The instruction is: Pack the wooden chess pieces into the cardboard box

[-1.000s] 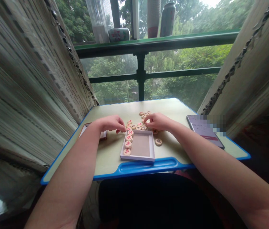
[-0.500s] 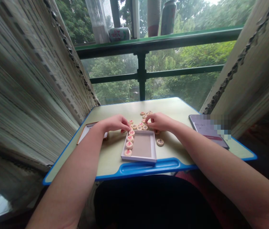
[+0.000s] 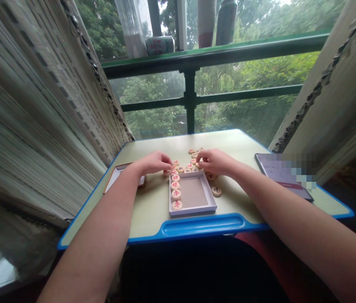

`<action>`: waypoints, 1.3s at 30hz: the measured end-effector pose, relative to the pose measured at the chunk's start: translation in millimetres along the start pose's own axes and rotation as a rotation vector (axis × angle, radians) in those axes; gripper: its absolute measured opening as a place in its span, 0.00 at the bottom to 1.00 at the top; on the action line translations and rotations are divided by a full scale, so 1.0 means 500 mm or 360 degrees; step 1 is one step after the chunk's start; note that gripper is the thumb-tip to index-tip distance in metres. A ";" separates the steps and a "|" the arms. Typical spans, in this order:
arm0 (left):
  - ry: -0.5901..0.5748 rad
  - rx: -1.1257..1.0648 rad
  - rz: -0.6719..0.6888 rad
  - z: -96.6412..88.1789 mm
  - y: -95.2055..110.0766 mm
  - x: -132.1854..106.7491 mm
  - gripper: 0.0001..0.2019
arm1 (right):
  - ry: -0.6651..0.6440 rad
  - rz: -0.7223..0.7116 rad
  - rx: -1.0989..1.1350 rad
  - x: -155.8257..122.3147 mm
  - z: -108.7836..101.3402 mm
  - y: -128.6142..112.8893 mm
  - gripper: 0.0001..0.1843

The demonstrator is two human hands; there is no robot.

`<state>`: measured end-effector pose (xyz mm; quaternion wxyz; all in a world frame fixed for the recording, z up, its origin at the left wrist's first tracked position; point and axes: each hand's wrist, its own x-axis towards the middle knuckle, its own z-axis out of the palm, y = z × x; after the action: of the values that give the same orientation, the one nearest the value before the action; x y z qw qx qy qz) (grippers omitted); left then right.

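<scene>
Grey-white curtains (image 3: 35, 126) at both sides, flanking a green railing (image 3: 235, 55). Nearer, a pale tabletop (image 3: 146, 214) edged in blue. On its right, a phone (image 3: 269, 172) lying flat; towards the middle of the front edge, a shallow white box (image 3: 193, 210) with a brown floor; on the left, a second shallow tray (image 3: 115, 179), partly hidden by the left forearm.

At the box's far left corner, left hand (image 3: 155, 162) with bent fingers, tips at a round piece (image 3: 166, 173) just outside; pinched or merely touched, cannot tell. Across from it, right hand (image 3: 214, 162) with curled fingers, tips among the loose cluster (image 3: 188, 170) behind the far wall; any real grasp too hidden to tell.

Smallest of all, the pieces themselves: a red-marked row (image 3: 176, 194) along the box's left wall, the cluster beyond, red and dark markings mixed, and one dark-marked piece (image 3: 216, 191) alone beside the right wall.

For clean handling, best to take a piece by its rim, thumb opposite finger, rather than press on its face. Probably wise to release only once flat. Keep sideways pressure off the row, perhaps easily knocked crooked. Go gently near the box, light-looking and possibly apt to slide.
</scene>
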<state>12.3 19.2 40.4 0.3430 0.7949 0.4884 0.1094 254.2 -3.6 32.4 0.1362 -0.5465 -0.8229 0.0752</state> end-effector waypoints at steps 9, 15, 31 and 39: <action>0.0196 0.0196 0.0103 0.022 0.005 0.014 0.17 | 0.0132 0.0214 -0.0119 0.001 0.002 0.002 0.13; 0.0120 0.0238 -0.0027 0.014 0.006 0.008 0.16 | 0.0262 0.0397 -0.0080 0.004 -0.003 0.012 0.15; 0.0452 0.0127 0.0053 0.027 0.021 0.011 0.17 | 0.0496 0.0374 0.0246 0.007 -0.010 0.020 0.14; 0.0306 -0.0321 0.0196 0.028 0.057 -0.007 0.23 | 0.0011 0.0185 0.1074 -0.020 -0.013 -0.038 0.16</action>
<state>37.6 2.1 49.2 0.3654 0.7707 0.4559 0.2545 243.0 -20.2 42.3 0.3075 -0.5169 -0.7187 0.3490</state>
